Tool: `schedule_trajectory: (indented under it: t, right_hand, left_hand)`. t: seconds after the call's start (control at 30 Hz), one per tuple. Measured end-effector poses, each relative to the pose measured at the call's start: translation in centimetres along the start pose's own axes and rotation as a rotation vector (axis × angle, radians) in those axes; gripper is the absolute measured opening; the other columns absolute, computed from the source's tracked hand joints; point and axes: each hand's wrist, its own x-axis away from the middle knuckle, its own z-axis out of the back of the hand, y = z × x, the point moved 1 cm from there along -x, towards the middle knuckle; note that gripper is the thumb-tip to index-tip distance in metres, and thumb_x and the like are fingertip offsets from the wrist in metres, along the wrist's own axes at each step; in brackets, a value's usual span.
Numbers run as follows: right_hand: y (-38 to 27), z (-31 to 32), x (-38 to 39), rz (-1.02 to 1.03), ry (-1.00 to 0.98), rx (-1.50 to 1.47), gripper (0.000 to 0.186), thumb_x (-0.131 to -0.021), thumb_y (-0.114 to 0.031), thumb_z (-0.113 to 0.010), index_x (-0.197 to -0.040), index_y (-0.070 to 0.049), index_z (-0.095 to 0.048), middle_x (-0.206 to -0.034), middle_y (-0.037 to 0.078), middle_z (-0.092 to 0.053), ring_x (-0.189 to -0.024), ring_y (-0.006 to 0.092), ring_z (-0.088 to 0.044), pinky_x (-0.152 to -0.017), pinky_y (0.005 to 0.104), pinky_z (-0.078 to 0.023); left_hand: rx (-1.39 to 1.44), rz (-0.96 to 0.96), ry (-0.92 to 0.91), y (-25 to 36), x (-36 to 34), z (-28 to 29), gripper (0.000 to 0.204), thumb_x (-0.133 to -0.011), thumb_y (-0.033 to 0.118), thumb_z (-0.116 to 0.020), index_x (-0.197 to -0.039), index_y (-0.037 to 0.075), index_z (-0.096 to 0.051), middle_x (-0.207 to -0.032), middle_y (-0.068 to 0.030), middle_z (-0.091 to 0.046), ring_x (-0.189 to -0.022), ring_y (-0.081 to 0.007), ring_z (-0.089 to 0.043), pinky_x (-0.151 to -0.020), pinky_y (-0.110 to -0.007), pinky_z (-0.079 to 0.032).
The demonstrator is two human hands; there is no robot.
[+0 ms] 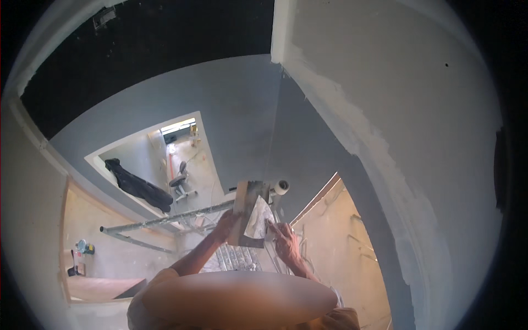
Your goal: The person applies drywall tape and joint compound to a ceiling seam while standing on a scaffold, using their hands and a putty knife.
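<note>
In the middle of the view, a flat rectangular plastering trowel (239,220) with a worn grey and brown face is held up. A thick white heap of filler (258,220) lies on its right half. My left hand (224,224) is closed on the trowel's left side, with most of the fingers hidden behind it. My right hand (285,237) is at the right edge, its bent fingers closed beside the filler. Whatever tool those fingers grip is too small to make out. Just past the trowel's upper right corner shows a round white tube end (281,187).
A metal scaffold rail (165,219) crosses to the left, with a splattered slatted platform (236,258) below me. Dark clothing (137,187) hangs at an opening in the grey wall. Fresh filler (352,121) bands the right wall edge. A swivel chair (180,179) stands far below.
</note>
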Motion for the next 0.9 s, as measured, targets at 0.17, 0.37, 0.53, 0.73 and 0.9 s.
schedule_trajectory:
  t: [0.17, 0.37, 0.53, 0.73, 0.9]
  right_hand:
    - [1.6, -0.9, -1.6, -0.018, 0.008, 0.047, 0.068, -0.083, 0.003, -0.059, -0.147, -0.020, -0.058, -0.106, 0.012, -0.058, -0.095, 0.0348, -0.057, -0.074, 0.0469, -0.050]
    - [2.7, -0.8, -1.9, -0.070, 0.023, 0.054, 0.072, -0.079, 0.004, -0.061, -0.147, -0.019, -0.059, -0.105, 0.013, -0.059, -0.097, 0.0356, -0.062, -0.079, 0.0470, -0.053]
    - [7.0, -1.0, 3.3, -0.269, -0.022, 0.068, 0.068, -0.082, 0.004, -0.061, -0.145, -0.021, -0.060, -0.099, 0.013, -0.057, -0.093, 0.0336, -0.060, -0.078, 0.0439, -0.051]
    - [7.8, -0.2, 9.5, -0.884, 0.063, -1.042, 0.019, -0.106, -0.024, -0.059, -0.109, -0.005, -0.061, -0.087, 0.006, -0.062, -0.075, 0.0160, -0.062, -0.068, 0.0321, -0.051]
    - [1.9, 2.8, 9.5, -0.935, 0.045, -1.639, 0.024, -0.104, -0.025, -0.061, -0.110, -0.001, -0.060, -0.096, 0.010, -0.067, -0.080, 0.0186, -0.066, -0.070, 0.0333, -0.055]
  left_hand:
    - [-0.583, 0.072, 0.138, 5.8, 0.1, -1.0, 0.041, -0.105, 0.024, -0.060, -0.140, 0.003, -0.059, -0.146, -0.0109, -0.055, -0.132, -0.0220, -0.053, -0.113, -0.039, -0.041]
    - [0.041, 0.074, 0.081, 4.3, 0.3, 0.3, 0.032, -0.101, 0.027, -0.067, -0.126, 0.007, -0.064, -0.105, -0.0009, -0.070, -0.093, -0.0108, -0.068, -0.079, -0.030, -0.057]
    - [0.155, 0.016, 0.076, 6.5, 2.9, -3.8, 0.031, -0.102, 0.027, -0.065, -0.125, 0.006, -0.064, -0.106, -0.0009, -0.069, -0.093, -0.0116, -0.068, -0.078, -0.030, -0.057]
    - [-0.190, -0.128, 0.362, 3.0, 1.1, -4.3, 0.030, -0.103, 0.027, -0.065, -0.124, 0.005, -0.064, -0.105, 0.0001, -0.067, -0.096, -0.0098, -0.063, -0.086, -0.030, -0.050]
    - [-0.198, -0.196, 0.497, -0.1, -0.6, -4.9, 0.029, -0.102, 0.024, -0.065, -0.125, 0.006, -0.063, -0.105, -0.0016, -0.063, -0.097, -0.0132, -0.059, -0.086, -0.032, -0.047]
